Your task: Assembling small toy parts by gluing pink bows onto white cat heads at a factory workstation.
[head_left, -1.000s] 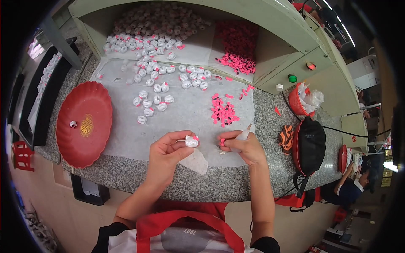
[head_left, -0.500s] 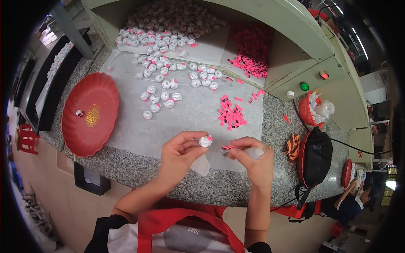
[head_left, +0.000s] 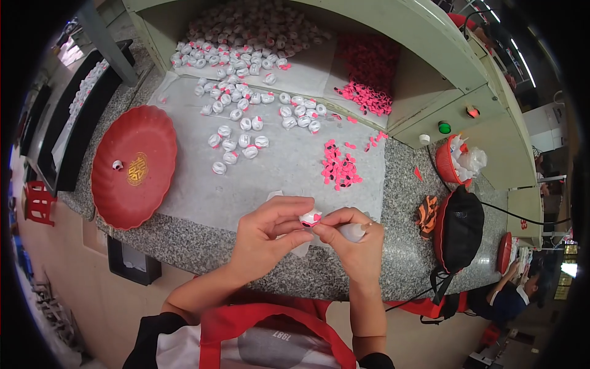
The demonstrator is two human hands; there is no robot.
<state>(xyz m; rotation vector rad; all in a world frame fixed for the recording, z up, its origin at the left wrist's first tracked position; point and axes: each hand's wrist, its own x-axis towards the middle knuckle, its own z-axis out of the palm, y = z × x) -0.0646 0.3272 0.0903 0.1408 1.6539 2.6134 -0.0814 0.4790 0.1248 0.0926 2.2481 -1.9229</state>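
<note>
Between the fingertips of my left hand (head_left: 261, 237) is a small white rounded figure head (head_left: 311, 215) with pink parts on it. My right hand (head_left: 356, 255) has thumb and index finger pinched against its right side, at a small pink-and-black piece (head_left: 307, 224); the fingers partly hide where the two meet. A whitish small bottle (head_left: 353, 232) is tucked in the same right hand. Beyond my hands, many similar white heads (head_left: 229, 146) lie on a white sheet (head_left: 283, 172). To their right is a loose cluster of pink-and-black pieces (head_left: 340, 167).
A red scalloped tray (head_left: 117, 197) with one small head stands at left. A pale green shelf (head_left: 442, 104) holds heaps of both parts. On the right are a red basket (head_left: 448, 169), an orange-black cloth item (head_left: 427, 215) and a black bag (head_left: 461, 227). A person sits farther right.
My right hand has moved left and brought the pink-and-black piece up to the white head. My left hand has shifted slightly right and down, with the head still held.
</note>
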